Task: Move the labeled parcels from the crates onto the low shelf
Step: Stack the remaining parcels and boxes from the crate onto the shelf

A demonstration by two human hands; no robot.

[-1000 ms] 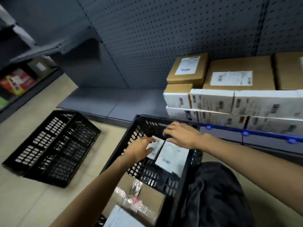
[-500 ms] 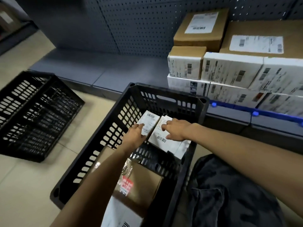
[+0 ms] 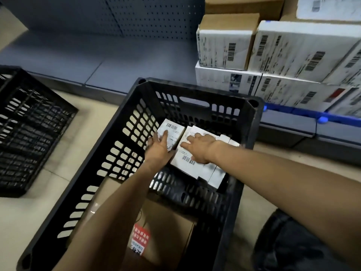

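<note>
A black plastic crate [image 3: 252,106] stands on the floor in front of me. At its far end lie a small white labelled parcel [image 3: 172,127] and a larger white labelled parcel [image 3: 187,163], side by side. My left hand [image 3: 159,149] grips the small parcel, fingers over its top and thumb in the gap between the two. My right hand [image 3: 199,148] lies flat on the larger parcel with fingers spread. A brown cardboard box [image 3: 168,222] with a red sticker fills the crate's near end, partly hidden by my left forearm. The grey low shelf [image 3: 97,61] runs behind the crate.
Stacked white and brown labelled parcels [image 3: 293,47] fill the shelf's right part. A second black crate [image 3: 29,124] lies tilted on the floor at the left. A dark bag [image 3: 293,247] sits at the lower right. A perforated grey back panel [image 3: 156,16] rises behind the shelf.
My view has tilted down and come closer to the crate. Both hands have sunk deeper into it and stay on the same two white parcels.
</note>
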